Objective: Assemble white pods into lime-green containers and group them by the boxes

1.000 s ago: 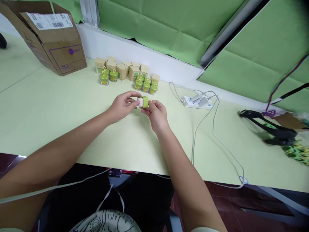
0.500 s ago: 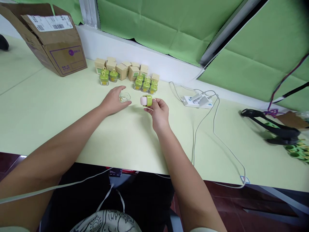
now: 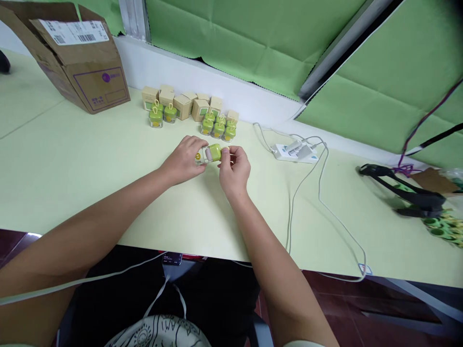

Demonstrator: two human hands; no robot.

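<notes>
1. Green at the centre of my head view: a squarish cap [image 3: 215, 152], held above the pale table [image 3: 108, 154] between both hands, lying on its side with a pale pinkish-white block [image 3: 208, 154] at its left end.
2. I see the left hand [image 3: 183, 161] gripping a clear cup [image 3: 199, 155] with a yellow mark, thumb below and fingers along the top; its mouth faces the cap.
3. I have the right hand [image 3: 234, 172] pinching the cap's far end between thumb and bent fingers.
4. Cup, block and cap sit in one line; how far the block reaches into the cup I can't tell from this distance.
5. Just beyond the hands I count a group of green-capped jars [image 3: 218, 129] standing upright close together, and a smaller cluster of similar jars [image 3: 156, 118] to its left.
6. Behind both, small cardboard boxes [image 3: 182, 107] line the wall.
7. Further left I have a large open carton [image 3: 96, 86] bearing a white label [image 3: 75, 32].
8. To the right lies a white power strip [image 3: 295, 153] with plugs in it, its cables [image 3: 323, 197] trailing across the tabletop.
</notes>
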